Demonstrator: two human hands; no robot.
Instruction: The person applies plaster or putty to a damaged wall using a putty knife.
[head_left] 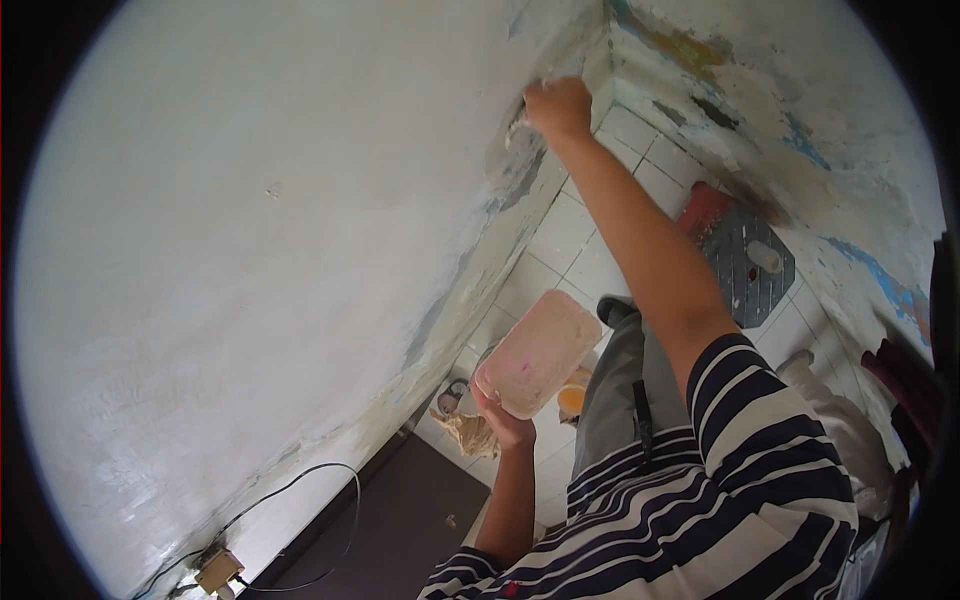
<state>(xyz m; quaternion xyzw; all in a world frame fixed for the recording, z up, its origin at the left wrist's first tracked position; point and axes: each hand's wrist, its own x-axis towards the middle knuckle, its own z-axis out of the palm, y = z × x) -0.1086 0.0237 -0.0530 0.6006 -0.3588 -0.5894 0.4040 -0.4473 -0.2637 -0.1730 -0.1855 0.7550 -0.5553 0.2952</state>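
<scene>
My left hand [507,420] grips the near end of a shallow pinkish plastic tub [541,353], its fingers under and along the left side. A pale film covers the tub's inside. With my right arm stretched far forward, my right hand [558,106] is closed in a fist against the left wall [300,200], close to the corner. Whatever it grips is hidden by the fingers. Beside the fist a whitish lump or ridge of paste [516,129] shows on the wall, amid grey, patchy plaster.
The right wall [840,90] has peeling blue and ochre patches. On the tiled floor [570,232] stand a dark grey slatted stool [752,262] with a cup-like thing on it, a red object [706,208] and crumpled brown paper [466,432]. A junction box [218,571] with loose cables is at lower left.
</scene>
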